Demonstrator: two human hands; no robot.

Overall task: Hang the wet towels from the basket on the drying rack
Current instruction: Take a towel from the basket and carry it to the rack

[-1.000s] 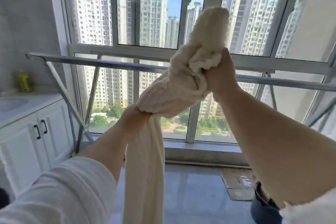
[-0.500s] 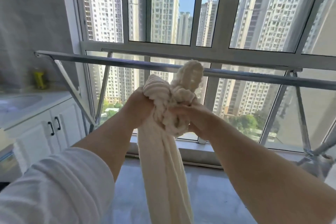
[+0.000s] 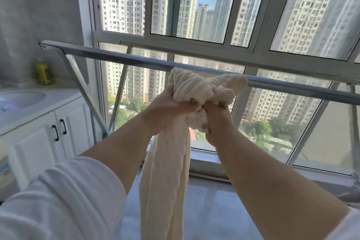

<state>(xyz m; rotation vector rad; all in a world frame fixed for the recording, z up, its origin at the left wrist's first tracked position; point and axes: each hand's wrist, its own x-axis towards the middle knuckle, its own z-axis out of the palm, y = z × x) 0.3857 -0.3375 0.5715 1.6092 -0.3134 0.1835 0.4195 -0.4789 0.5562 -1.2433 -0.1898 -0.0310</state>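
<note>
before sunlit windows, both hands bunch a twisted cream towel.

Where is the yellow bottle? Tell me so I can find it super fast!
Start at the big window and slide left to the grey wall. Below it, a white countertop with a sink runs above white cabinets. The yellow bottle stands at the back of that counter, against the wall, past the sink; it is the only bright yellow thing there.

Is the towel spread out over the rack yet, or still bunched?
Bunched: the towel is wadded between both hands, its tail hanging as a rope, not draped over the rack bar.
</note>
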